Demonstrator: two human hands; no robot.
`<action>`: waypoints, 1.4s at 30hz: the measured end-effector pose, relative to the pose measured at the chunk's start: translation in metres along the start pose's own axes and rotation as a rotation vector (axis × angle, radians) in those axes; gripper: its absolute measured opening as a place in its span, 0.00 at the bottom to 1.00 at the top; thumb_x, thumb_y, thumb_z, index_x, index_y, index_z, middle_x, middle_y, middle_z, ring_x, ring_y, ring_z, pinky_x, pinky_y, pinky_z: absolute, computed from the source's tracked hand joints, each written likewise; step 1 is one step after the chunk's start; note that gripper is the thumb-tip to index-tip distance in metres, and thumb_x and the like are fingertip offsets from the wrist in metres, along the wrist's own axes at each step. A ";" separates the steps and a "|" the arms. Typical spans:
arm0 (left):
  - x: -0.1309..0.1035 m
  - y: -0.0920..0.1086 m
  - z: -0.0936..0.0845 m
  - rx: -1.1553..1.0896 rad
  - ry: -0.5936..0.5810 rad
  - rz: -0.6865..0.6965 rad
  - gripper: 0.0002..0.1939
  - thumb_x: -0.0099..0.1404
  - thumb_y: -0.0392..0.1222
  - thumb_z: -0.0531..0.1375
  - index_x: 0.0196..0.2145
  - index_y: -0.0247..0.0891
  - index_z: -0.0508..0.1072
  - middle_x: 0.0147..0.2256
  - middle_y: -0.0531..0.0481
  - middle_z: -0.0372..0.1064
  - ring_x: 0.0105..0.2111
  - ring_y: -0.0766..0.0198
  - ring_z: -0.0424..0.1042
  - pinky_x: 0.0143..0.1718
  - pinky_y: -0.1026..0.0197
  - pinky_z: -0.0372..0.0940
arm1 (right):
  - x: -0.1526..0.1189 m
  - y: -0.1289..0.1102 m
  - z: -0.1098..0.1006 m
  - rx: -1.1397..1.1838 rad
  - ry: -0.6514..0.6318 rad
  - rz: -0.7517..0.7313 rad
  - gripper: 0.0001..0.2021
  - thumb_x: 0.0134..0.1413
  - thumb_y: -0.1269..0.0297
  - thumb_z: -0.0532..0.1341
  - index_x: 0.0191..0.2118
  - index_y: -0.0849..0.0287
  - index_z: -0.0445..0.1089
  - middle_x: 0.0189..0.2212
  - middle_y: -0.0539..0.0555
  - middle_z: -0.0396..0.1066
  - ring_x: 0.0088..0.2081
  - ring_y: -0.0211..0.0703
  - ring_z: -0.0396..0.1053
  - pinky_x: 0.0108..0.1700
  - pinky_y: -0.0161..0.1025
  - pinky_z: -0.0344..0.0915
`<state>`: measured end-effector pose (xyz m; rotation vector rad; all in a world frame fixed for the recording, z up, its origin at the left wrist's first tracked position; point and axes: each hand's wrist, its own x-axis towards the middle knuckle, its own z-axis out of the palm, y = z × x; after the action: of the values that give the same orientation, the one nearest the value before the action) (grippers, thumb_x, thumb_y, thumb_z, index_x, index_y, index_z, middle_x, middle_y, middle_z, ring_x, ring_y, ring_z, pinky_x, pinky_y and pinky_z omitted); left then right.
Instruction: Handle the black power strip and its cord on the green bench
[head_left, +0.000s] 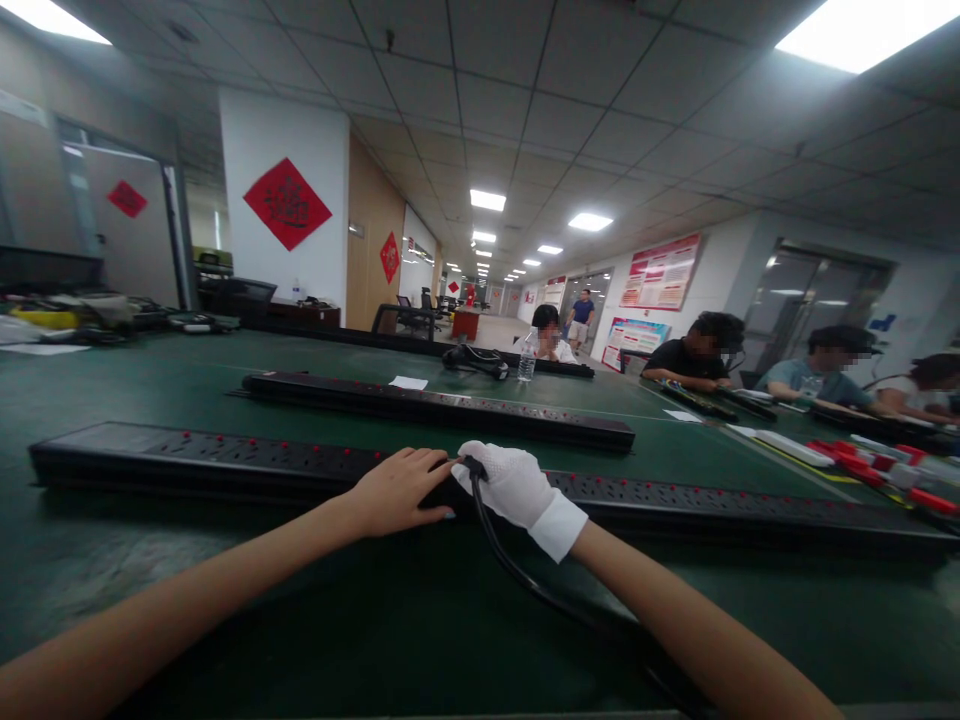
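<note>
A long black power strip (255,470) with rows of sockets and small red dots lies across the green table before me. My right hand (517,485), in a white glove, grips a black plug (474,466) over the middle of the strip. From the plug a thick black cable (517,570) runs down and right beneath my right forearm. Whether the plug's pins sit in a socket is hidden. My bare left hand (401,490) rests on the strip just left of the plug, its fingers stretched out and the thumb along the front side.
Behind lies a second power strip (442,405), with a coiled black cable (475,361) and a water bottle (526,358) farther back. Red and white parts (862,465) lie at right, near several seated people. Clutter (97,315) covers the far left of the table (247,600).
</note>
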<state>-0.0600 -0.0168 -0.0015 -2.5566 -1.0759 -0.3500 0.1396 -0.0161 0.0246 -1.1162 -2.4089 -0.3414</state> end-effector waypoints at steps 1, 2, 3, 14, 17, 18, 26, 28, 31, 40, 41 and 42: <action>0.000 0.000 0.000 -0.001 0.001 0.001 0.30 0.59 0.58 0.50 0.54 0.39 0.54 0.52 0.42 0.57 0.49 0.53 0.59 0.46 0.53 0.55 | 0.000 0.000 0.000 -0.002 0.004 0.004 0.17 0.57 0.51 0.46 0.45 0.52 0.62 0.35 0.51 0.69 0.35 0.37 0.67 0.36 0.31 0.58; 0.000 0.000 0.000 -0.002 0.002 0.000 0.30 0.59 0.58 0.50 0.54 0.39 0.54 0.52 0.41 0.57 0.49 0.53 0.59 0.46 0.53 0.55 | -0.001 0.000 0.000 -0.006 0.008 0.007 0.17 0.57 0.51 0.46 0.45 0.52 0.62 0.35 0.51 0.69 0.35 0.37 0.67 0.36 0.31 0.58; 0.000 0.000 0.000 -0.002 0.003 -0.001 0.30 0.59 0.58 0.50 0.54 0.39 0.54 0.52 0.41 0.57 0.49 0.52 0.59 0.46 0.53 0.55 | -0.001 0.000 0.000 -0.012 0.012 0.011 0.17 0.57 0.52 0.46 0.46 0.52 0.62 0.35 0.51 0.69 0.35 0.38 0.67 0.35 0.32 0.58; -0.002 0.000 0.002 0.029 0.004 -0.003 0.30 0.60 0.57 0.48 0.56 0.39 0.51 0.52 0.41 0.56 0.49 0.52 0.59 0.46 0.53 0.55 | -0.004 -0.003 0.002 -0.030 0.066 0.009 0.17 0.57 0.52 0.47 0.45 0.55 0.62 0.32 0.53 0.69 0.33 0.38 0.67 0.33 0.32 0.57; -0.002 0.000 0.003 0.036 0.002 0.003 0.30 0.60 0.57 0.48 0.55 0.39 0.52 0.52 0.41 0.57 0.49 0.52 0.59 0.46 0.53 0.55 | -0.005 -0.003 0.003 -0.031 0.082 0.008 0.16 0.58 0.52 0.46 0.45 0.54 0.62 0.32 0.52 0.69 0.33 0.38 0.67 0.33 0.32 0.56; -0.002 0.000 0.002 0.035 0.003 0.005 0.30 0.60 0.57 0.48 0.55 0.39 0.53 0.52 0.41 0.57 0.49 0.52 0.59 0.46 0.53 0.56 | -0.005 -0.003 0.002 -0.031 0.081 0.006 0.16 0.58 0.52 0.46 0.45 0.54 0.62 0.32 0.52 0.69 0.33 0.38 0.67 0.33 0.32 0.56; -0.002 0.001 0.000 0.027 0.015 0.003 0.29 0.60 0.57 0.49 0.54 0.39 0.53 0.52 0.41 0.57 0.49 0.52 0.60 0.45 0.53 0.56 | -0.006 -0.003 0.001 -0.048 0.083 0.006 0.16 0.58 0.52 0.45 0.44 0.54 0.62 0.32 0.52 0.69 0.32 0.38 0.67 0.32 0.32 0.56; -0.002 0.001 -0.001 0.026 0.017 0.001 0.29 0.60 0.57 0.49 0.54 0.40 0.53 0.52 0.41 0.57 0.49 0.52 0.60 0.45 0.53 0.56 | -0.006 -0.003 0.002 -0.048 0.083 0.005 0.16 0.58 0.53 0.45 0.44 0.54 0.62 0.32 0.52 0.69 0.32 0.38 0.67 0.33 0.32 0.56; -0.002 0.001 -0.001 0.019 0.017 0.000 0.29 0.60 0.57 0.49 0.55 0.40 0.53 0.52 0.41 0.57 0.49 0.52 0.60 0.45 0.53 0.56 | -0.006 -0.004 0.002 -0.045 0.086 0.004 0.16 0.58 0.53 0.46 0.44 0.54 0.62 0.32 0.52 0.69 0.33 0.37 0.67 0.34 0.32 0.56; -0.002 0.000 0.001 0.009 0.005 -0.007 0.30 0.60 0.57 0.49 0.55 0.40 0.52 0.52 0.42 0.56 0.50 0.53 0.59 0.47 0.53 0.55 | -0.006 -0.002 0.005 -0.047 0.106 0.000 0.16 0.58 0.52 0.45 0.44 0.53 0.62 0.32 0.51 0.69 0.32 0.38 0.67 0.33 0.32 0.56; -0.002 0.000 0.001 0.007 0.005 -0.005 0.30 0.60 0.58 0.49 0.55 0.40 0.52 0.52 0.42 0.56 0.50 0.53 0.59 0.47 0.53 0.55 | -0.006 -0.002 0.005 -0.056 0.106 0.005 0.16 0.58 0.52 0.45 0.44 0.53 0.62 0.31 0.51 0.69 0.32 0.38 0.67 0.33 0.32 0.56; -0.002 0.000 0.001 0.006 0.003 -0.004 0.30 0.60 0.58 0.49 0.55 0.40 0.53 0.52 0.42 0.56 0.50 0.53 0.59 0.47 0.53 0.55 | -0.006 -0.003 0.005 -0.066 0.105 0.010 0.16 0.58 0.52 0.45 0.44 0.53 0.62 0.31 0.52 0.69 0.32 0.38 0.67 0.32 0.32 0.56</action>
<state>-0.0615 -0.0174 -0.0032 -2.5478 -1.0799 -0.3505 0.1392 -0.0193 0.0172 -1.1098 -2.3145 -0.4674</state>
